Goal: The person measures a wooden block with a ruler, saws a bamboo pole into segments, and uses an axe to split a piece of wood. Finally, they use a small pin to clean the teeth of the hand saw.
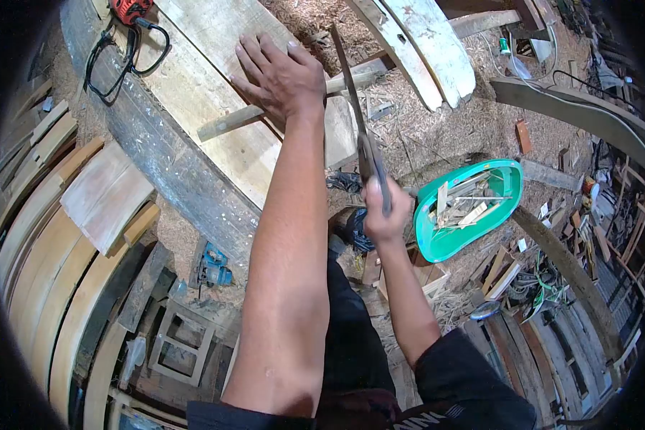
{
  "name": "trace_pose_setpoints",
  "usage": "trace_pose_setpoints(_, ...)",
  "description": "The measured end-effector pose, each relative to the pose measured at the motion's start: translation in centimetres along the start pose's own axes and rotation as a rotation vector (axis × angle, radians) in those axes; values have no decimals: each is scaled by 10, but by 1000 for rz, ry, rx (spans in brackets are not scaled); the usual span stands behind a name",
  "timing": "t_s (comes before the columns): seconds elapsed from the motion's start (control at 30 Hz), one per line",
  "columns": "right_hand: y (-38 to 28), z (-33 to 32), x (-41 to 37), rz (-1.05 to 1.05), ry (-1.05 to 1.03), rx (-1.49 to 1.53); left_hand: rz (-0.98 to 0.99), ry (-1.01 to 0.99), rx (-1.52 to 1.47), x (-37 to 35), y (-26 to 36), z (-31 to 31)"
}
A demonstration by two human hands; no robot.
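Observation:
My left hand [283,75] lies with its fingers spread over a pale board [208,79], its palm covering part of a thin wooden strip [229,122]. The strip runs crosswise under the hand and sticks out on both sides. In my right hand [387,211] is the handle of a handsaw [352,100]. Its blade points up and away from me, and it overlaps the strip just right of my left hand in this view.
A green tub [428,244] holding wood scraps stands right of my right hand. A red power tool [130,10] with a black cord sits at upper left. A blue power tool [213,266] rests lower down. Stacked planks [57,287] line the left, and sawdust [451,143] covers the floor.

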State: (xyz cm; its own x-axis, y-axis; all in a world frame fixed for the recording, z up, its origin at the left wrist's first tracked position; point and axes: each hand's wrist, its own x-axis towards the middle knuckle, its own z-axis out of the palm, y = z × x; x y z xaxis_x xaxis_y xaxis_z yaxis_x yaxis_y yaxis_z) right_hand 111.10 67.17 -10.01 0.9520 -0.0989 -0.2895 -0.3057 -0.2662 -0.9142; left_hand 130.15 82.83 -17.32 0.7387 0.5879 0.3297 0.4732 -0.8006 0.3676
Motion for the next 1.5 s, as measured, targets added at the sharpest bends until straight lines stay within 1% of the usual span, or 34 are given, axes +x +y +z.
trace_pose_setpoints(0.03, 0, -2, -7, -10, -3, -19, 4, 4, -3, 2, 0, 1)
trace_pose_setpoints(0.07, 8, -4, -27, -108, 63, 31, 6, -1, -3, -1, -1, 0)
trace_pose_setpoints(0.1, 13, -12, -44, -156, 54, 3, 7, 1, -6, 0, -1, 0)
trace_pose_setpoints(0.17, 5, -13, -46, -74, 77, 13, -1, 3, -8, 5, 1, -1)
trace_pose_setpoints(0.23, 7, -4, -15, -71, 54, 16, 3, -13, -15, -1, 1, -2)
trace_pose_setpoints(0.3, 2, 7, 10, 21, 28, 10, 2, -9, -24, 0, -1, 0)
trace_pose_setpoints(0.37, 8, 2, -9, -124, 49, 17, 12, -19, -4, -1, -1, 0)
trace_pose_setpoints(0.43, 12, -16, -50, -154, 32, -9, 9, -27, -3, -1, -1, -1)
trace_pose_setpoints(0.47, 6, -13, -51, -172, 91, -17, 1, -23, -12, 1, 0, -1)
trace_pose_setpoints(0.57, 7, -4, -17, -123, 52, -17, -4, -31, -22, -1, 0, -3)
trace_pose_setpoints(0.6, 6, 3, 3, -74, 14, -33, -6, -25, -23, 1, 1, -2)
trace_pose_setpoints(0.63, 9, 10, 15, -44, 23, -45, -5, -20, -21, -2, -1, -2)
trace_pose_setpoints(0.7, 5, 8, 4, -100, 36, -16, 1, -2, -28, 0, -2, 2)
trace_pose_setpoints(0.77, 16, -6, -39, -104, 34, 4, 4, -9, -21, -3, -2, 0)
trace_pose_setpoints(0.8, 11, -10, -54, -138, 47, -32, 2, -1, -21, 0, -1, 1)
trace_pose_setpoints(0.83, 11, -8, -57, -116, 99, -19, -1, 19, -23, 6, 0, 3)
trace_pose_setpoints(0.9, 24, -4, -40, -138, 75, 39, 9, 15, -22, 0, -1, 0)
trace_pose_setpoints(0.97, 6, 12, 6, -95, 30, -26, 16, 25, -15, 1, -2, 2)
trace_pose_setpoints(1.03, 13, 18, 13, -62, 38, -53, 22, 40, -25, -1, -3, 2)
trace_pose_setpoints(1.07, 17, 14, 4, -96, 48, -32, 13, 10, -41, 1, -2, 3)
trace_pose_setpoints(1.13, 23, -4, -43, -153, 63, 4, -10, -59, -70, 0, -1, -3)
trace_pose_setpoints(1.17, 22, -8, -60, -131, 81, -23, -18, -61, -73, 1, 0, -3)
trace_pose_setpoints(1.23, 15, -5, -49, -158, 82, 42, -25, -66, -74, 1, 0, -3)
trace_pose_setpoints(1.27, 16, -3, -41, -108, 72, 22, -15, -69, -77, -4, -1, -4)
trace_pose_setpoints(1.33, 10, 12, 10, -67, 32, 25, -1, -50, -86, -1, -3, -1)
trace_pose_setpoints(1.43, 13, 5, -3, -100, 33, 34, 40, 59, -43, -2, -4, 5)
trace_pose_setpoints(1.47, 26, -1, -24, -176, 41, 28, 39, 71, -37, -1, -4, 7)
trace_pose_setpoints(1.5, 14, -8, -41, -144, 28, -32, 41, 58, -30, -4, -4, 6)
